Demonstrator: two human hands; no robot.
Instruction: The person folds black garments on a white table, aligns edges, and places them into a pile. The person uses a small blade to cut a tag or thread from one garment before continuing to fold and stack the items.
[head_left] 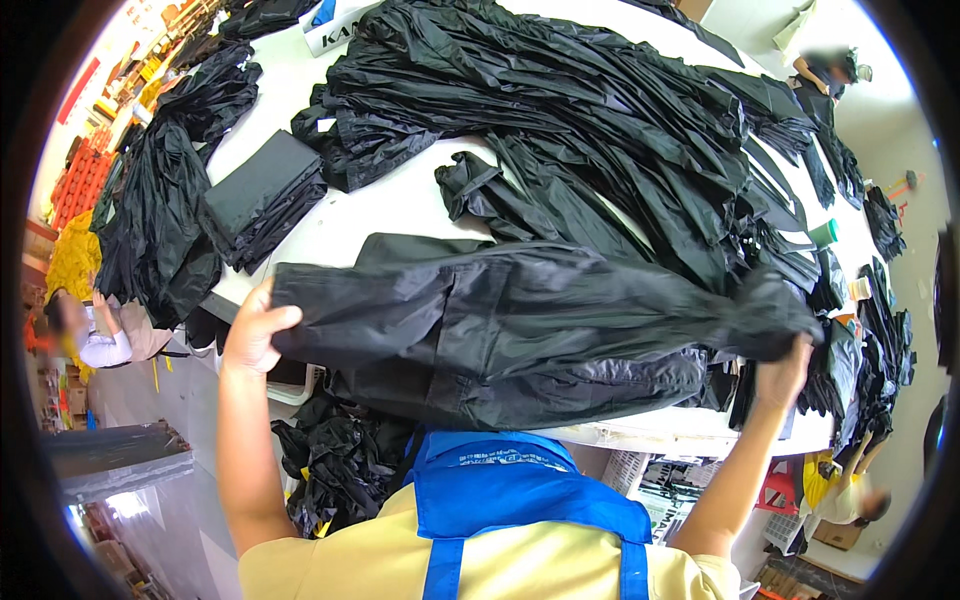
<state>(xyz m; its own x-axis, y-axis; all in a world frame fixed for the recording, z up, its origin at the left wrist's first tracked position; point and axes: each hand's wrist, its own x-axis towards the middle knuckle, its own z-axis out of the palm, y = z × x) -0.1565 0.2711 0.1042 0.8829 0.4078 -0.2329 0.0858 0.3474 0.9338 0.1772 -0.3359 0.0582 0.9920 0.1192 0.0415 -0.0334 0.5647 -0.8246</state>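
A long black garment [540,310] of thin, shiny fabric is stretched crosswise in front of me, over the near edge of the white table [300,222]. My left hand [256,330] is closed on its flat left end, thumb on top. At the other end, where the fabric bunches up and blurs, my right hand [785,372] grips it; its fingers are partly hidden by the cloth. More black fabric lies beneath the stretched piece, and I cannot tell whether it belongs to the same garment.
Beyond lies a large heap of black garments [560,90]. Left of it are a folded black stack [262,190] and a loose pile [165,200]. A green spool [823,234] stands at the right. Black cloth [340,450] fills the space below the table. Other people work around the table.
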